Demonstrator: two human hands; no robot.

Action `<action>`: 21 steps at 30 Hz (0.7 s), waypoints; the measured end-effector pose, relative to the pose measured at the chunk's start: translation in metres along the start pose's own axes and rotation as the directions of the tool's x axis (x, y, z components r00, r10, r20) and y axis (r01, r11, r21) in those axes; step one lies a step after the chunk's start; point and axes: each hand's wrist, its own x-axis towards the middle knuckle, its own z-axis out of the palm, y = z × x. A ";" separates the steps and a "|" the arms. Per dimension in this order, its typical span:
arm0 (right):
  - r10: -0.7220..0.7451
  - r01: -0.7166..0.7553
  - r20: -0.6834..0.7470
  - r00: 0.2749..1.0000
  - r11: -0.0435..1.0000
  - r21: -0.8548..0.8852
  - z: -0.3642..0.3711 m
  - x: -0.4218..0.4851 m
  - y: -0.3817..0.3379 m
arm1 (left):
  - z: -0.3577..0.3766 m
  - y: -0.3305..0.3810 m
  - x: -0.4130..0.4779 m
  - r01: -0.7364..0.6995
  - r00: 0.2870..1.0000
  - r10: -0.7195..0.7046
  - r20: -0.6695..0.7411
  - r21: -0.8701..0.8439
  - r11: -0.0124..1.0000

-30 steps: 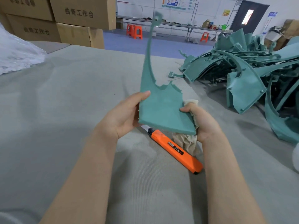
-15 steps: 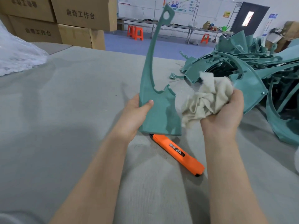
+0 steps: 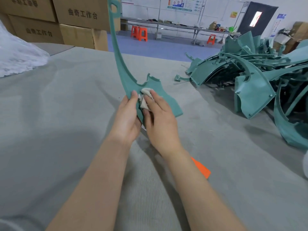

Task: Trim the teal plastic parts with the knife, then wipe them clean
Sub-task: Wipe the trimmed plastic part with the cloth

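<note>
A teal plastic part [image 3: 166,100] with a long curved arm stands upright above the grey table. My left hand [image 3: 128,117] grips its lower left edge, thumb on the front face. My right hand [image 3: 160,119] presses a crumpled beige cloth [image 3: 145,97] against the part's front face; most of the cloth is hidden under the fingers. The orange knife [image 3: 200,167] lies on the table behind my right forearm, with only its rear end showing.
A big pile of teal plastic parts [image 3: 253,84] fills the table's right side. A white plastic bag [image 3: 18,55] lies at the far left. Cardboard boxes [image 3: 75,19] stand behind the grey felt table [image 3: 66,114].
My right hand brought the cloth from the right down onto the part's front face. The part has swung so its wide end points right, and the view tilted down.
</note>
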 end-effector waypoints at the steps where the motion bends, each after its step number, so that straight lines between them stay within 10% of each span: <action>1: 0.001 -0.001 0.001 1.000 1.000 0.001 -0.001 0.002 0.002 | -0.001 0.001 0.000 0.011 1.000 -0.011 0.019 0.013 1.000; 6: 0.336 -0.338 -0.153 0.929 0.941 0.016 -0.026 0.009 0.032 | 0.005 -0.006 -0.007 0.045 0.989 -0.085 0.117 0.312 0.949; 12: 0.060 -0.059 -0.007 0.998 0.995 0.074 0.005 0.005 -0.017 | 0.000 0.002 0.001 -0.004 0.999 0.002 0.047 0.052 0.999; 18: 0.381 -0.383 -0.186 0.906 0.923 0.028 -0.020 0.011 0.031 | 0.006 -0.011 -0.005 0.041 0.989 -0.081 0.123 0.298 0.954; 21: 0.265 -0.259 -0.108 0.958 0.964 0.065 -0.002 0.003 0.004 | 0.007 -0.013 -0.002 -0.007 0.997 -0.010 0.076 0.220 0.975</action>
